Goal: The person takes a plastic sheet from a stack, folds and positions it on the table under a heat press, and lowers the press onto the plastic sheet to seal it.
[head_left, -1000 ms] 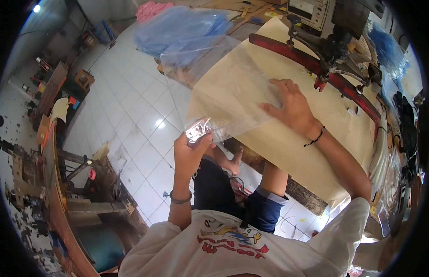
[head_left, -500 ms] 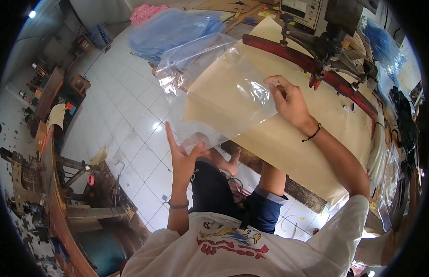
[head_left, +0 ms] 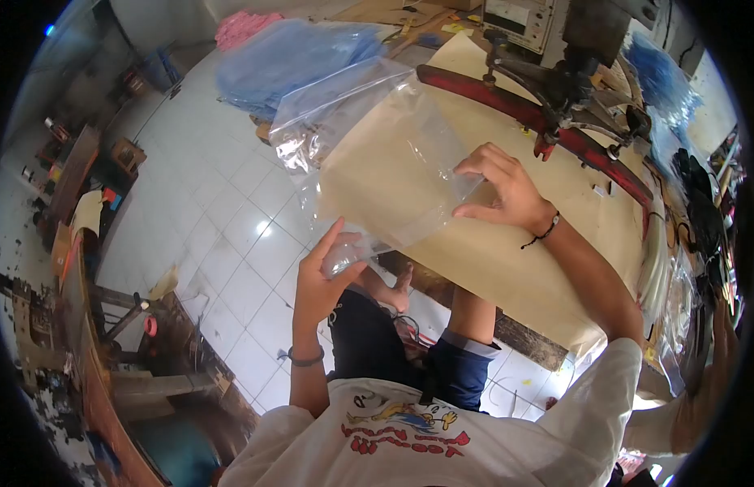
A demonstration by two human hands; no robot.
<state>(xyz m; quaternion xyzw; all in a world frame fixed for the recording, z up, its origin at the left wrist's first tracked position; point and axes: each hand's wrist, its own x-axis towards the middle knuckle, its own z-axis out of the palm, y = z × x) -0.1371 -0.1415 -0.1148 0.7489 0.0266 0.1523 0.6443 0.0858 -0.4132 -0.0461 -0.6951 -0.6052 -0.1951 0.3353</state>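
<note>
A clear plastic sheet (head_left: 377, 162), possibly a flat bag, slants over the table's edge, its far left part creased and shiny. My left hand (head_left: 318, 272) grips its near left corner, thumb on top and the other fingers seen through the film behind it. At the sheet's right edge is my right hand (head_left: 515, 191), its thumb and curled fingers apart with a gap between them. Its fingertips are close to the film; whether they touch it is unclear. Tan paper (head_left: 547, 284) covers the tabletop beneath.
A red curved bar (head_left: 506, 101) on a dark metal press head (head_left: 588, 89) stands over the table's far right. Behind the sheet lies a stack of bluish plastic sheets (head_left: 292, 65), with pink material (head_left: 245, 28) beyond. A wooden bench (head_left: 93, 325) is at left.
My right hand's thumb and fingers have spread apart at the sheet's edge. My left hand has risen slightly with the near corner, and the whole view has shifted a little.
</note>
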